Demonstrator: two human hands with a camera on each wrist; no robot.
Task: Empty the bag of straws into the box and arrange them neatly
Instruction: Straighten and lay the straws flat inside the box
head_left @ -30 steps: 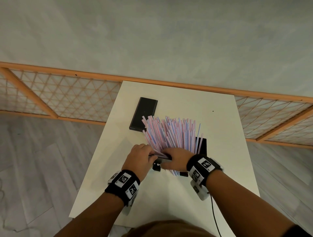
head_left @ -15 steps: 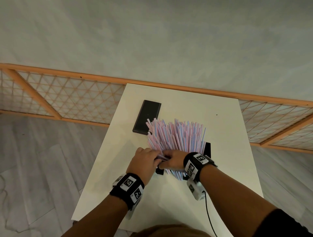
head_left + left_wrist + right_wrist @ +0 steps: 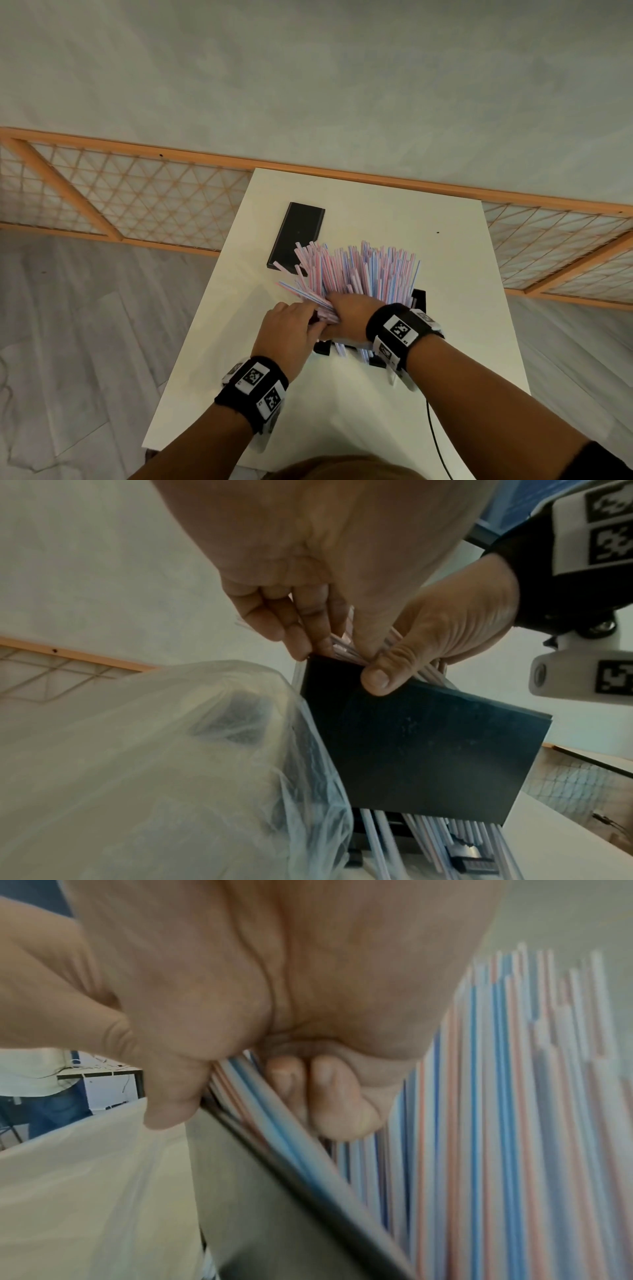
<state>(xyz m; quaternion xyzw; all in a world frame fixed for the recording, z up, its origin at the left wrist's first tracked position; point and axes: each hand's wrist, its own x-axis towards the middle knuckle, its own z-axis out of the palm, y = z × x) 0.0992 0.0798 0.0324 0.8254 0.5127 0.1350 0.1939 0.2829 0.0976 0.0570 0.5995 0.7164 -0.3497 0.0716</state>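
I have the straws point(image 3: 359, 274) standing in the black box point(image 3: 418, 298) on the bench point(image 3: 376, 202), long axes fanning up and away from me, the loosest leaning off the box's left side. My right hand point(image 3: 349, 310) curls round those leaners at the box's near rim; my left hand point(image 3: 286, 330) pinches the same bunch just left of it, so I judge tucking them rightward comes next.

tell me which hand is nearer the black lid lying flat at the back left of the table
Left. The left hand sits below the black lid; the right hand is further right, on the straws.
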